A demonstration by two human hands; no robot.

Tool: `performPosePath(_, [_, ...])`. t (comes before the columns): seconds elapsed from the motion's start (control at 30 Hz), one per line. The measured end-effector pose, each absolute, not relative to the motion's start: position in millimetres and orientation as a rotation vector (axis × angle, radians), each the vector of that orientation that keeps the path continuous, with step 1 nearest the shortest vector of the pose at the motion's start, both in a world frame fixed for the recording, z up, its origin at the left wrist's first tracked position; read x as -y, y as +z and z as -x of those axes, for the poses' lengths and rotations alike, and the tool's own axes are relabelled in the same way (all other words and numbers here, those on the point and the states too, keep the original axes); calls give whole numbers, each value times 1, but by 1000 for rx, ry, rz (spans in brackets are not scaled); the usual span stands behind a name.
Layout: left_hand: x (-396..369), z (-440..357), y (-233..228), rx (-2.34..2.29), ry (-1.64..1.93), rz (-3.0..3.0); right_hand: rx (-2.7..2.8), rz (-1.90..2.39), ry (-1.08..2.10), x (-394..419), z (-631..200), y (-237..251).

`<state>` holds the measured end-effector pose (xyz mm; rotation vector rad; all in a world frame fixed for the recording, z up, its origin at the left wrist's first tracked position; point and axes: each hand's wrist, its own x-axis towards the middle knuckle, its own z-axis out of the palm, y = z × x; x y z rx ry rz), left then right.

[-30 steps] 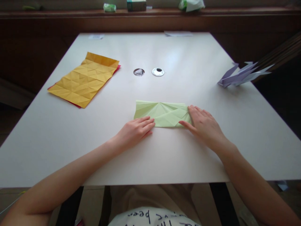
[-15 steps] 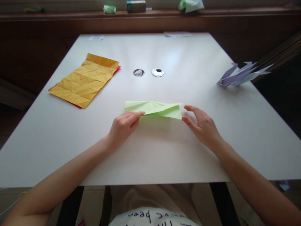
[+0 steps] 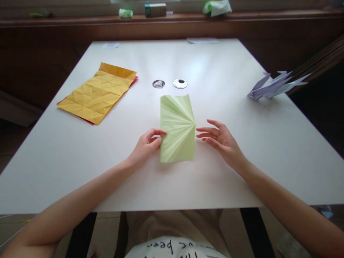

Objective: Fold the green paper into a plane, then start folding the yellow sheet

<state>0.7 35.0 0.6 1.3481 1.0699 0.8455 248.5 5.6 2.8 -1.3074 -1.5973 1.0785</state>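
A light green sheet of paper (image 3: 177, 129) stands taller than wide before me, with creases fanning out from the middle of its right edge. My left hand (image 3: 147, 143) pinches its left edge between thumb and fingers. Just off the right edge is my right hand (image 3: 219, 138), fingers spread, holding nothing; a small gap separates its fingertips from the paper.
Creased yellow paper (image 3: 96, 93) lies over a red sheet at the left of the white table (image 3: 172, 190). Folded purple paper pieces (image 3: 274, 86) sit near the right edge. Two round holes (image 3: 180, 83) with metallic rims are beyond the green paper. Small packages (image 3: 156, 10) rest on the back ledge.
The green paper has turned from lying wide to standing lengthwise away from me, its fan creases now showing. My left hand still grips it; my right hand's fingers have spread and shifted slightly left.
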Motion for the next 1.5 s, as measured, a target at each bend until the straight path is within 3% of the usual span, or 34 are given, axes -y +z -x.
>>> performPosePath(0.13, [-33, 1, -4, -1161, 729, -1857, 1674, 1341, 1003, -4, -243, 2])
performPosePath(0.33, [-33, 1, -11, -1226, 742, -2489, 2142, 1283, 347, -3, -241, 2])
performPosePath(0.63, [-36, 2, -9, -897, 521, -2703, 2499, 1018, 150, -5, -241, 4])
performPosePath(0.83, [-30, 0, -10, -698, 434, -2705, 2420, 842, 459, -4, -246, 5])
performPosePath(1.17, [-18, -3, -1, -610, 372, -2706, 2145, 1424, 839, -6, -248, 10])
performPosePath(1.5, [-11, -4, 1, -684, 377, -2873, 2221, 1193, 1330, -11, -268, 26])
